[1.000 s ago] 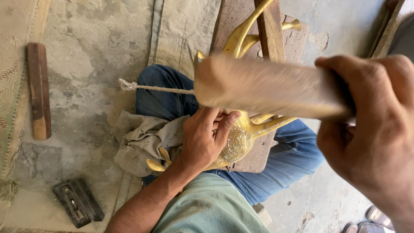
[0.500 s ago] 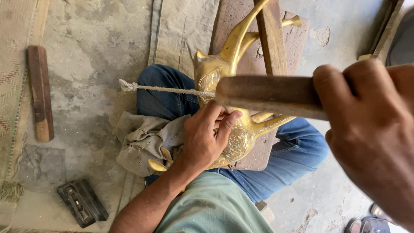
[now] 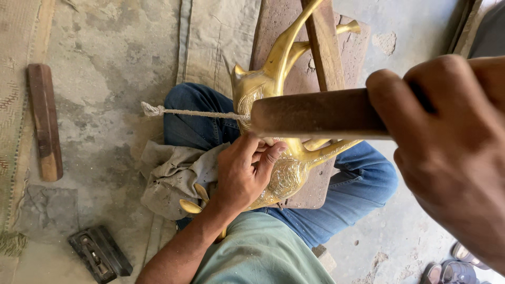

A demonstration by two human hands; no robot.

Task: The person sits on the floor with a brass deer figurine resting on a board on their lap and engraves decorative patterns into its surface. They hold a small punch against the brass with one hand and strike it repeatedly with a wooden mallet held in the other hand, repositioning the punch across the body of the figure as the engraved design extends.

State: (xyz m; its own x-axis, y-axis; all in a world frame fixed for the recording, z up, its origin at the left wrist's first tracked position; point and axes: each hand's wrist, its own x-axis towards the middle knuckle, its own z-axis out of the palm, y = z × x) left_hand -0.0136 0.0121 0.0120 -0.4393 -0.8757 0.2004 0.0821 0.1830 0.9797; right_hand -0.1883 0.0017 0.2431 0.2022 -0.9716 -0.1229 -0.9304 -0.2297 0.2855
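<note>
A shiny brass deer figure (image 3: 273, 89) with engraved body lies across my lap on a wooden board (image 3: 294, 47). My left hand (image 3: 244, 173) rests on its body, fingers curled as if pinching a small tool that I cannot see clearly. My right hand (image 3: 452, 152) is close to the camera, gripping a thick wooden handle (image 3: 315, 113) held level above the figure. A cord (image 3: 189, 112) runs from the figure's neck to the left.
A grey rag (image 3: 173, 176) lies on my thigh. A wooden block (image 3: 44, 121) and a dark metal tool (image 3: 100, 253) lie on the concrete floor at left. Sandals (image 3: 452, 271) sit at bottom right. A mat edges the far left.
My right hand has drawn the wooden handle to the right, uncovering more of the brass figure. The left hand stays on the figure's body.
</note>
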